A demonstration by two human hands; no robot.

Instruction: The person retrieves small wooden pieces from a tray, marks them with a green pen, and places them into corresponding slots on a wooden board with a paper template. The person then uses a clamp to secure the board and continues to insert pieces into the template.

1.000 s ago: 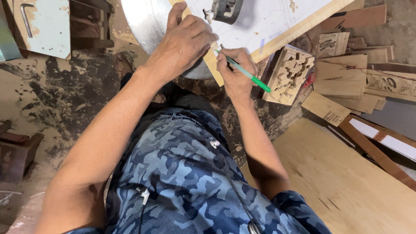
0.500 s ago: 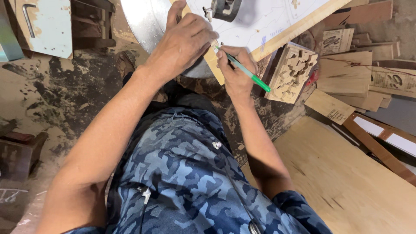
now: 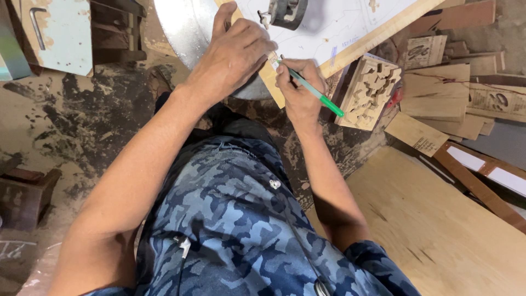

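My right hand [image 3: 298, 87] grips a green pen [image 3: 315, 93], its tip resting on the near edge of a white-faced wooden board [image 3: 350, 27] with thin drawn lines. My left hand [image 3: 235, 55] lies flat, fingers together, pressing down on the board's near corner over a round grey metal table [image 3: 186, 27]. A dark metal tool [image 3: 287, 11] sits on the board just beyond both hands. My lap in blue camouflage trousers fills the lower middle.
A carved wooden block [image 3: 370, 90] leans right of my right hand. Several flat wood offcuts [image 3: 444, 93] lie at the right. A large plywood sheet [image 3: 438, 230] covers the lower right. A pale painted panel [image 3: 55, 33] and dusty floor are at the left.
The view has shifted slightly; my hands and the board sit a little higher in the frame. The pen stays at the board's edge and my left hand stays pressed down.
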